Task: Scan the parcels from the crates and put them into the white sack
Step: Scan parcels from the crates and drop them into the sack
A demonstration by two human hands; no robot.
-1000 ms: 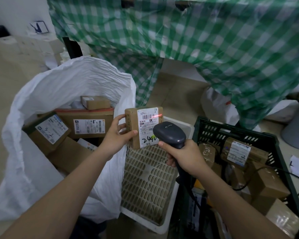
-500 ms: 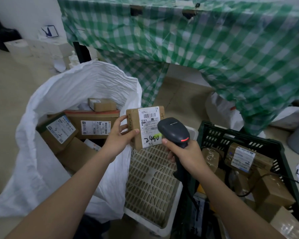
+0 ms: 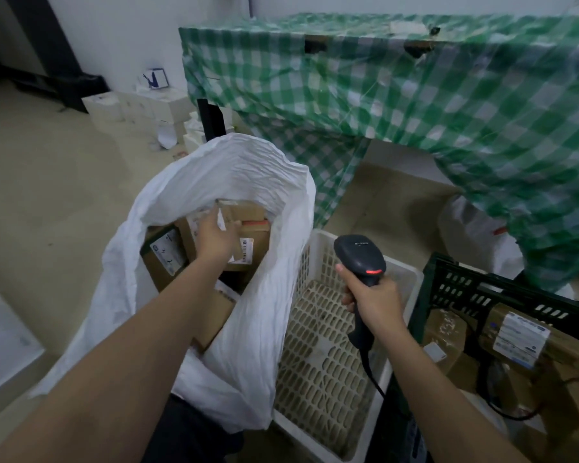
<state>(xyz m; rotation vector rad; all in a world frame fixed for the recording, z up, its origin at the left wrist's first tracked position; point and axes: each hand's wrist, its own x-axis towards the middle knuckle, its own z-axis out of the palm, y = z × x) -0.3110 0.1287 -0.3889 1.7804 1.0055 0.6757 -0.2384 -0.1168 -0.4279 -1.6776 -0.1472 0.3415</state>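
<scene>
The white sack (image 3: pixel 248 345) stands open at the left with several brown parcels (image 3: pixel 163 253) inside. My left hand (image 3: pixel 214 237) reaches down into its mouth, palm down, fingers and thumb around the small labelled parcel (image 3: pixel 198 222); this part is blurred and the hand hides most of the parcel. My right hand (image 3: pixel 373 297) grips the handle of the black barcode scanner (image 3: pixel 360 255) above the white crate (image 3: pixel 318 248), which holds no parcels. The dark green crate (image 3: pixel 462 289) at the right holds more labelled parcels (image 3: pixel 520 334).
A table draped in green checked cloth (image 3: pixel 415 95) stands behind the sack and crates. The scanner's cable (image 3: pixel 373 379) trails down between the two crates. White boxes (image 3: pixel 131 105) are stacked by the far wall. Bare floor (image 3: pixel 47 178) lies to the left.
My left hand has carried the small parcel from in front of the scanner leftward and down into the sack's mouth. The scanner has stayed over the white crate, and my head has tilted up.
</scene>
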